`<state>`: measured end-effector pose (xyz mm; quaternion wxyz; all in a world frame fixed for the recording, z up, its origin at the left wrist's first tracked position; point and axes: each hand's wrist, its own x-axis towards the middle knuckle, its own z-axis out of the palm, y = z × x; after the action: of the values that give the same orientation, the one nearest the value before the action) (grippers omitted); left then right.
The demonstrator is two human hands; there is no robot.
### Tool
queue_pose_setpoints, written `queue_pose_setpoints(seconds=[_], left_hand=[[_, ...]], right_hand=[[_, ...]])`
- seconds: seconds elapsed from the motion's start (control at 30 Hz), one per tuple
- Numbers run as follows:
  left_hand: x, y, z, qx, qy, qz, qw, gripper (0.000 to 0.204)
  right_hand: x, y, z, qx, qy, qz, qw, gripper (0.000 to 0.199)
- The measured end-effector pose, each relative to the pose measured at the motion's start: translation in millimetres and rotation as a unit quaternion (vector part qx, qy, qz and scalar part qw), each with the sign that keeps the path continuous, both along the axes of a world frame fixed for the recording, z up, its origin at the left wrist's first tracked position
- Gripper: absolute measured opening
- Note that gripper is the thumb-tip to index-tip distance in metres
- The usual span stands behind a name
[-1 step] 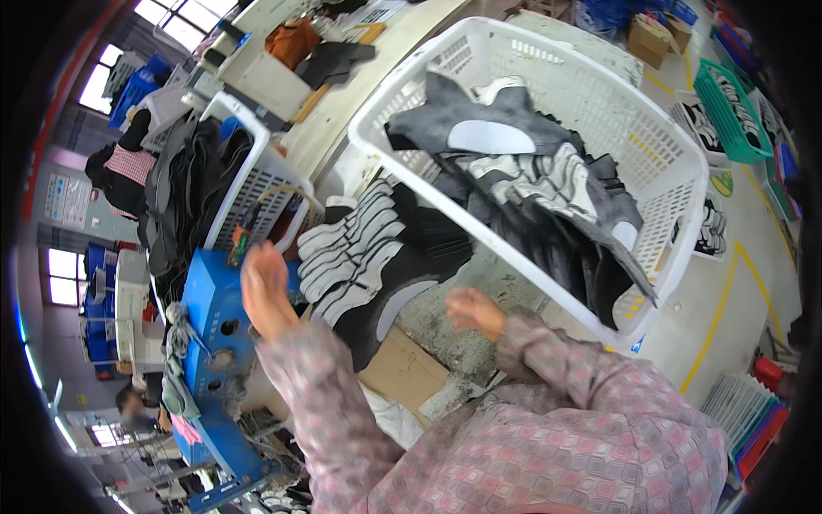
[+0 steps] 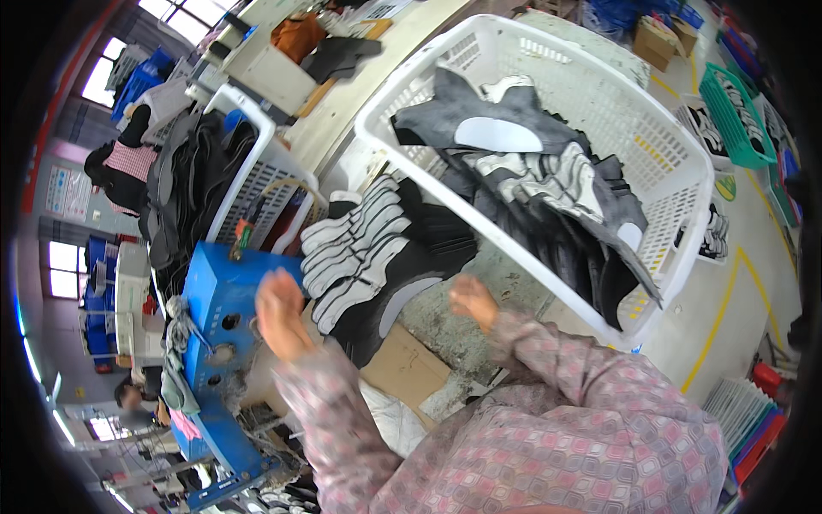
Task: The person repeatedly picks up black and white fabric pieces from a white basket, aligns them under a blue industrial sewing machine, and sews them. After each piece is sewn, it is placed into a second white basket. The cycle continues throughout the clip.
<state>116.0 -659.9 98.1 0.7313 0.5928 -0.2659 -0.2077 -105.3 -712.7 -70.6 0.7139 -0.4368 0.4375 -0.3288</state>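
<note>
One big white basket (image 2: pixel 511 255) stands before us, beyond and to the right of our right hand, heaped with grey, black and white shoe pieces (image 2: pixel 556 197) that lie overlapping inside it. The blue machine (image 2: pixel 214 291) comes next in size, close by our left hand and on its outer side, a few round holes in its face. Farther off, past the fingers of that same hand, we see a smaller white basket (image 2: pixel 265 137) with dark pieces piled along its left side. Between our two hands, slightly ahead of them, lies a stack of black and white shoe pieces (image 2: pixel 364 265), fanned so that the white edges show in rows. A flat sheet of brown cardboard (image 2: pixel 408 367) sits below and to the left of our right hand. Our left hand (image 2: pixel 280 313) is raised just beside the stack, between it and the machine, its fingers bent and blurred; we cannot tell whether it holds anything. Our right hand (image 2: pixel 473 301) is curled narrow near the stack's right end, and whether something is inside the curl we cannot tell.
</note>
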Motion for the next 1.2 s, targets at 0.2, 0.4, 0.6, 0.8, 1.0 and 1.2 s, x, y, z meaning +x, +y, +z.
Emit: queue_pose_setpoints(seconds=[0.2, 0.4, 0.6, 0.8, 1.0, 1.2], left_hand=[[-8.5, 143.5, -160.8, 0.280, 0.179, 0.266, 0.905, 0.057], [-20.4, 157.0, -182.4, 0.071, 0.232, 0.127, 0.962, 0.062], [-42.0, 205.1, -229.3, 0.106, 0.113, 0.205, 0.966, 0.064], [-43.6, 187.7, -278.0, 0.055, 0.524, 0.031, 0.849, 0.059], [-73.8, 186.8, -233.2, -0.093, 0.481, 0.004, 0.872, 0.053], [-101.3, 233.3, -192.8, -0.139, 0.500, 0.068, 0.852, 0.030]], right_hand=[[56.1, -27.6, 9.3, -0.465, 0.161, -0.021, 0.870, 0.048], [41.1, -13.3, 30.4, -0.427, 0.134, -0.013, 0.894, 0.025], [-12.7, -24.9, -10.5, -0.228, 0.150, 0.035, 0.961, 0.018], [-29.4, -1.0, -1.7, -0.292, 0.183, 0.063, 0.937, 0.027], [-50.2, 91.0, 92.2, -0.479, 0.145, 0.226, 0.836, 0.020], [-64.3, 106.1, 125.6, -0.383, 0.062, 0.100, 0.916, 0.011]])
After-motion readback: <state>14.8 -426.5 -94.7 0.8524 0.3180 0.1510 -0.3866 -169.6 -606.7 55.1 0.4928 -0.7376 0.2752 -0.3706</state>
